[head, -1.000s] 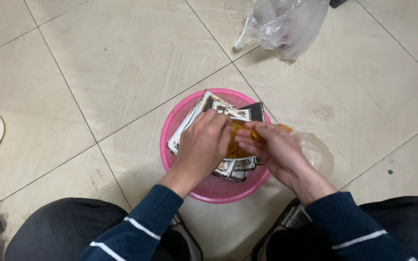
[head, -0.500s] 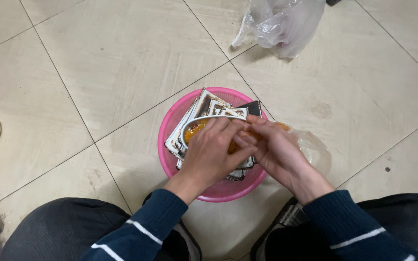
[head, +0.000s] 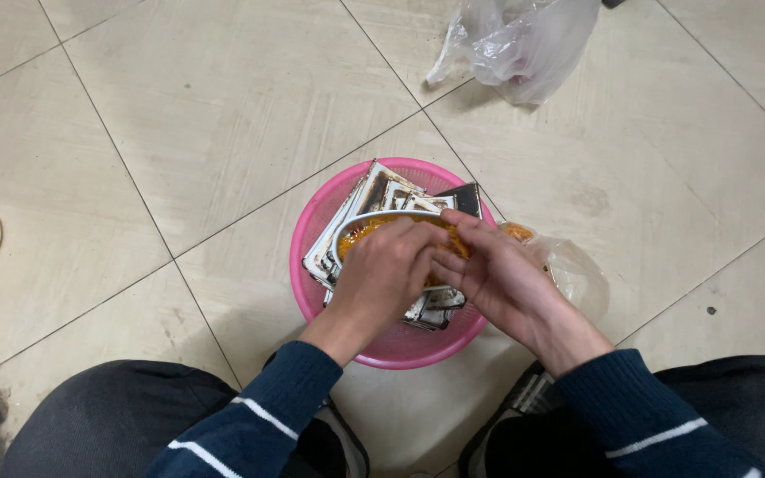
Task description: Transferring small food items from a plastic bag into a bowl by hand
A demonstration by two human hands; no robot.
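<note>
Both hands meet over the pink basket (head: 397,347) on the tiled floor (head: 179,133), fingers close together and partly overlapping. The left hand (head: 385,276) is curled down over a white-rimmed bowl (head: 358,226) of orange-yellow food (head: 367,233), its fingers closed on the bowl's near rim. The right hand (head: 502,281) comes in from four o'clock, fingertips pressed against the same bowl at its right side; whether it pinches the rim or something thin lying on it cannot be told, since the left hand covers that spot.

The bowl sits inside the basket, on top of a loose stack of flat black-and-white printed packets (head: 378,190) that fan out toward eleven and one o'clock. Food is visible in the bowl, so it looks far from emptied, and the work on it seems to be in its early or middle part; nothing of the orange food shows among the packets or on the tiles.

At three o'clock from the basket, just beside it, lies a clear plastic bag (head: 568,270) with a bit of orange at its mouth. A second crumpled clear bag (head: 515,40) lies well apart at one o'clock. The person's dark trouser knees (head: 108,425) frame the basket from below.
</note>
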